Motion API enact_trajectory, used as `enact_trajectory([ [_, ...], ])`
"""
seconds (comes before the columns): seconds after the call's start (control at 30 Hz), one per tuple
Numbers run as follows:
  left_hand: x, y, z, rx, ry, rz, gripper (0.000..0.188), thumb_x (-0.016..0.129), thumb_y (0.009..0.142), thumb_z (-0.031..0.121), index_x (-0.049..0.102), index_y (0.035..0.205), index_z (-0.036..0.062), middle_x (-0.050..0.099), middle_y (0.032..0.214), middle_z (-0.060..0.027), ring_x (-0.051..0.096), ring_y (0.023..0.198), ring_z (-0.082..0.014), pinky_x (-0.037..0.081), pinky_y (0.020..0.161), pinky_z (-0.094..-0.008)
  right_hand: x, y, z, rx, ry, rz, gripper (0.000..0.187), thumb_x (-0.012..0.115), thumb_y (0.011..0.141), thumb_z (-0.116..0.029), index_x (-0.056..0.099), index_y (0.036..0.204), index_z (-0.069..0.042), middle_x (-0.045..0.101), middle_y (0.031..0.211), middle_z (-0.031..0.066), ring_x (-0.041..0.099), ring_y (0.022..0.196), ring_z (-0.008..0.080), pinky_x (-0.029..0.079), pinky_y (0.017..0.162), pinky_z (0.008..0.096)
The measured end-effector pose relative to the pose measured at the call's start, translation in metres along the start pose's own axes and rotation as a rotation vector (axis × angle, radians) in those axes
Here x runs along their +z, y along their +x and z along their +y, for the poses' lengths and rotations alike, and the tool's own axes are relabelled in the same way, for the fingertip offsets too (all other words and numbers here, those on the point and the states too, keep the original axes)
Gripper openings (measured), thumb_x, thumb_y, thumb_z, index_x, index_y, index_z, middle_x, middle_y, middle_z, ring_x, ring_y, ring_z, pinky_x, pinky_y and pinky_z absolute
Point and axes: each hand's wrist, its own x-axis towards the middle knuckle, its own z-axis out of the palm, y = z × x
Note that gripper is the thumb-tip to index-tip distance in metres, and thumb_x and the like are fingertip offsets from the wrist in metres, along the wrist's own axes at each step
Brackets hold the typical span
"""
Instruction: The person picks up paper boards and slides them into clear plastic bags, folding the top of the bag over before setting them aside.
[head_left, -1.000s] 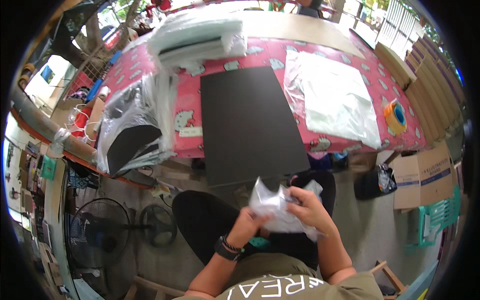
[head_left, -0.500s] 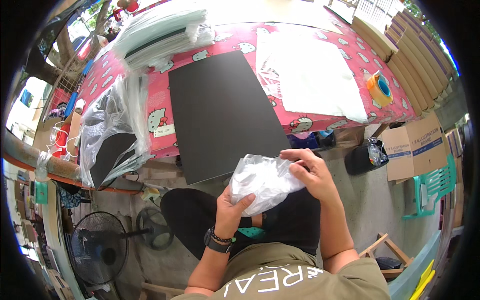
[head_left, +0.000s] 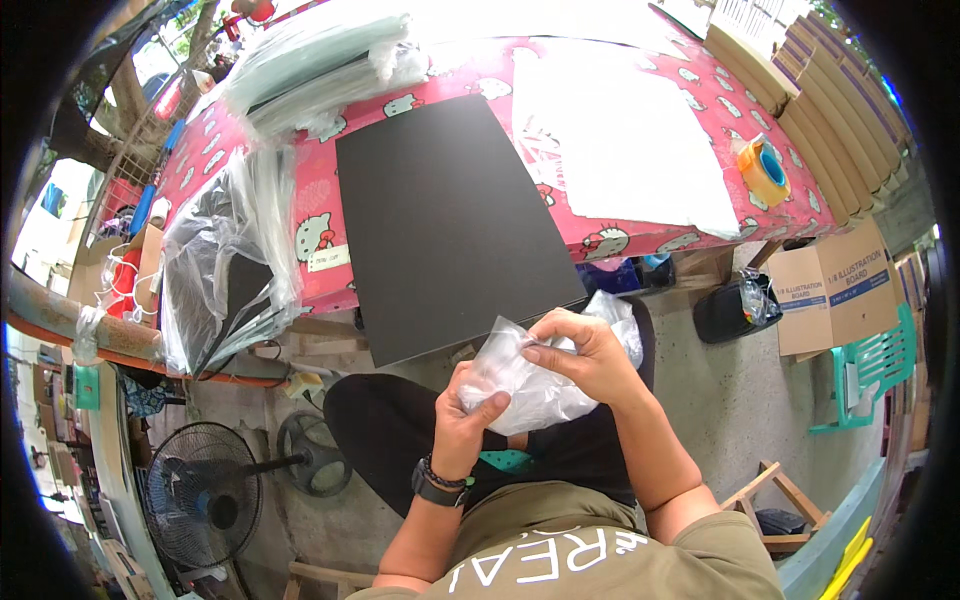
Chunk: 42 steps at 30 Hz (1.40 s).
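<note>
Over my lap I hold a crumpled clear plastic bag (head_left: 550, 395). My left hand (head_left: 468, 408) grips its left side, thumb on top. With thumb and fingers, my right hand (head_left: 582, 350) pinches the bag's upper edge, where a flap stands up between my hands. Part of the plastic sticks out beyond the right hand. Just past the bag lies a large black board (head_left: 450, 220), its near end jutting over the table edge toward me.
A pink patterned cloth covers the table (head_left: 400, 105). On it are white sheets (head_left: 630, 140), a tape roll (head_left: 762, 172), stacked plastic sleeves (head_left: 320, 70) and plastic-wrapped boards (head_left: 230, 260). Around me are a fan (head_left: 200, 490), a black bin (head_left: 735, 312), a cardboard box (head_left: 835, 285) and a green chair (head_left: 870, 375).
My right hand has come down and left onto the bag's upper edge and now pinches it. A flap of plastic has risen between the hands, and the bag spreads farther right.
</note>
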Motion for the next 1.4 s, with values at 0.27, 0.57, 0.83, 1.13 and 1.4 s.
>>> enact_trajectory([
  [0.27, -0.009, -0.004, 0.008, -0.248, -0.272, -0.125, 0.027, 0.061, 0.073, 0.007, 0.052, 0.097, 0.0002, 0.056, 0.089, -0.0038, 0.054, 0.077, -0.0112, 0.044, 0.069, -0.0243, 0.017, -0.004, 0.002, 0.130, 0.276, 0.045, 0.012, 0.062, 0.075, -0.009, 0.060, 0.084, -0.002, 0.058, 0.074, -0.0004, 0.050, 0.070, 0.0054, 0.041, 0.063, 0.0201],
  [0.57, 0.009, 0.013, -0.012, -0.079, 0.046, -0.029, 0.030, 0.054, 0.075, 0.008, 0.049, 0.102, -0.0033, 0.056, 0.094, -0.0095, 0.054, 0.082, -0.0153, 0.044, 0.072, -0.0281, -0.002, -0.014, 0.013, 0.090, 0.279, 0.132, 0.013, 0.056, 0.080, -0.012, 0.057, 0.090, -0.003, 0.055, 0.076, 0.0006, 0.050, 0.071, 0.0070, 0.042, 0.063, 0.0214],
  [0.83, 0.111, 0.031, -0.040, 0.034, 0.458, -0.555, 0.034, 0.056, 0.078, 0.016, 0.048, 0.108, 0.0010, 0.054, 0.097, -0.0116, 0.052, 0.090, -0.0216, 0.044, 0.079, -0.0333, -0.080, -0.093, -0.003, -0.016, 0.323, 0.502, 0.017, 0.061, 0.075, -0.015, 0.054, 0.080, 0.000, 0.053, 0.068, 0.0032, 0.047, 0.063, 0.0083, 0.040, 0.060, 0.0235],
  [1.13, 0.249, 0.019, -0.125, -0.074, 0.655, -0.908, 0.028, 0.047, 0.082, 0.017, 0.052, 0.095, -0.0062, 0.055, 0.094, -0.0167, 0.054, 0.083, -0.0262, 0.044, 0.074, -0.0373, -0.142, -0.205, 0.021, -0.098, 0.167, 1.253, 0.024, 0.063, 0.073, -0.019, 0.054, 0.081, 0.001, 0.053, 0.070, 0.0052, 0.050, 0.068, 0.0114, 0.039, 0.061, 0.0255],
  [1.4, 0.296, -0.022, -0.126, -0.058, 0.555, -1.078, 0.038, 0.042, 0.085, 0.027, 0.052, 0.098, -0.0082, 0.053, 0.096, -0.0166, 0.051, 0.090, -0.0229, 0.041, 0.080, -0.0362, -0.167, -0.217, 0.021, -0.202, -0.039, 1.458, 0.015, 0.065, 0.068, -0.007, 0.055, 0.075, 0.003, 0.056, 0.067, 0.0088, 0.052, 0.063, 0.0128, 0.040, 0.057, 0.0280],
])
